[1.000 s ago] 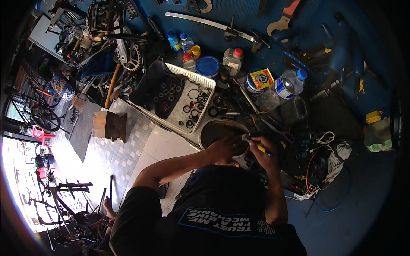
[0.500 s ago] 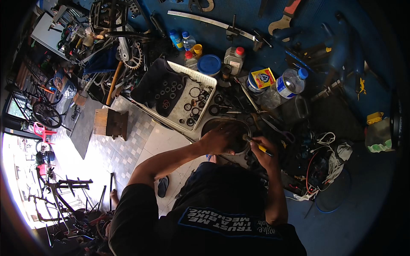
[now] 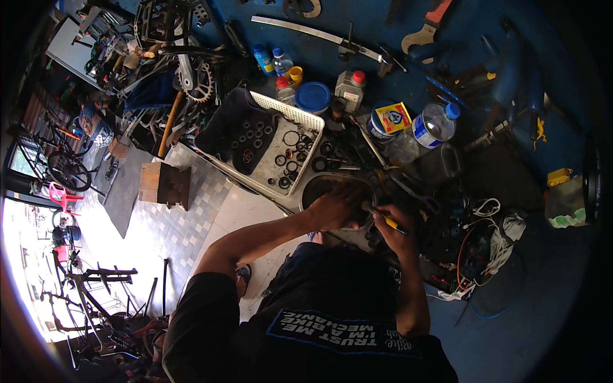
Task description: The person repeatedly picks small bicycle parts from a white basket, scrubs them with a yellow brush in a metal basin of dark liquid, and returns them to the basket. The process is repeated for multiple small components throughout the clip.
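Right hand (image 3: 398,238), grip around a yellow-handled tool (image 3: 393,224); left hand (image 3: 334,209) over a basin (image 3: 301,195), its shadowed grip unreadable

a dark blue wall (image 3: 357,18) arcs from eleven to two o'clock. between eight and nine, white glare (image 3: 108,246) washes over a patterned tile floor (image 3: 199,217); a pink chair (image 3: 57,191) stands at nine.

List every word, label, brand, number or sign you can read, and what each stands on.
I won't copy wording or brands; print shows on:
Black shirt: large pale lettering, upside down, readable.
Yellow-and-red packet: print too small to read.
Large clear bottle: blue-and-white label, too small.
Red-capped grey bottle: label too small.
Other marks: blurred.
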`<state>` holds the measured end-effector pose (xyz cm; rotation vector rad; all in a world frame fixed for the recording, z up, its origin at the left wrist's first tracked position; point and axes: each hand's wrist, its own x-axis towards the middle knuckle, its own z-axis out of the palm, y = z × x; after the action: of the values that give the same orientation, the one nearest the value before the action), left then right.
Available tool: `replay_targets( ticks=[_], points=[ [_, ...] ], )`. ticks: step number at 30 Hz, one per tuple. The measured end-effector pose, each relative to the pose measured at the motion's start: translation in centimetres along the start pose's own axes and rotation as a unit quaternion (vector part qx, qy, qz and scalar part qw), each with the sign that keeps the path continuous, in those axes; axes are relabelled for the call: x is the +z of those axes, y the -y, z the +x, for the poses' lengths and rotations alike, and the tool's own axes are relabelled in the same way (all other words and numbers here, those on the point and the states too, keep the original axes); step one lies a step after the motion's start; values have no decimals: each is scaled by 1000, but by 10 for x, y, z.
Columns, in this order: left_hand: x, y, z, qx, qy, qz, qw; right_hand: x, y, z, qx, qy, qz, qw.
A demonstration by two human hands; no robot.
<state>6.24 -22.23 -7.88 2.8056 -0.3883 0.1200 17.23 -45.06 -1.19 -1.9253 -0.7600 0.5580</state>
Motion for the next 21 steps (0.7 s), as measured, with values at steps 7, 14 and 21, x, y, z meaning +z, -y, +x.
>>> replay_targets(
  ticks=[7, 14, 21],
  points=[
    [-18, -9, -49, 33, 4, -33, 999, 0, 3, 2, 20, -4, 23, 1000],
    [-31, -11, -74, -22, 87, -73, 993, 4, 13, 6, 6, 0, 6, 1000],
    [-25, -2, -85, -7, 70, -15, 997, 2, 8, 6, -11, -5, -1, 1000]
  ],
)
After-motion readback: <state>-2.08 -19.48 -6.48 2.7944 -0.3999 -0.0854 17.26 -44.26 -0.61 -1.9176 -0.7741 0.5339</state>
